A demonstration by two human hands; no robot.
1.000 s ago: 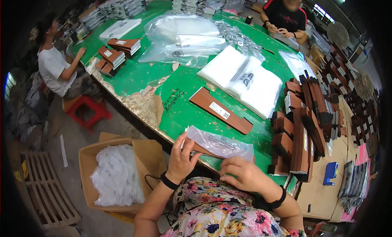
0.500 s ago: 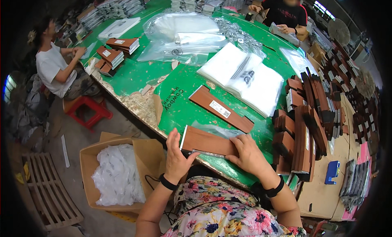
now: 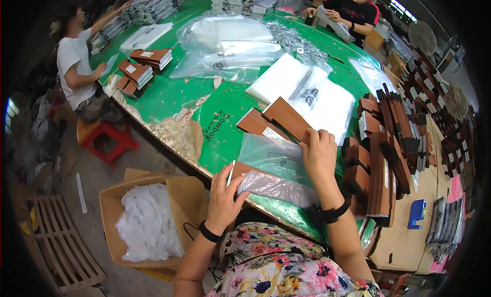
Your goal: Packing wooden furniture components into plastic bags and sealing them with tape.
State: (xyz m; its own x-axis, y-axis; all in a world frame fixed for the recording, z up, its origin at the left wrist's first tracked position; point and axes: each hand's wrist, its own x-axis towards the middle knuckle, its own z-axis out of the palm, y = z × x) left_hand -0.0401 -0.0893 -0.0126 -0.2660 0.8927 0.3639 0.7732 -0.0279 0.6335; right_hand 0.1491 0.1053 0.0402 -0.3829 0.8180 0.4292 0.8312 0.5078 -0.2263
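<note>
My left hand [image 3: 223,199] grips the white-edged end of a brown wood-look board [image 3: 245,168] at the table's near edge. A clear plastic bag [image 3: 281,188] covers most of that board, and its loose upper part spreads flat beyond it. Farther right, my right hand [image 3: 320,155] is closed on the near end of a second brown board [image 3: 287,118], which slants up and away to the left. Beneath it lies a third brown board [image 3: 254,122] with a white label, partly hidden by the held board and the bag.
A stack of clear bags [image 3: 327,105] lies beyond the boards. Brown boards [image 3: 376,174] are piled at the right, near a blue tape dispenser [image 3: 416,214]. A carton [image 3: 186,197] of crumpled plastic stands lower left. Two co-workers sit across the green table [image 3: 169,100].
My right hand has lifted a brown board forward, over the labelled one. A bagged board now shows under my left hand. The left co-worker reaches out toward the stacks; the other handles a bag.
</note>
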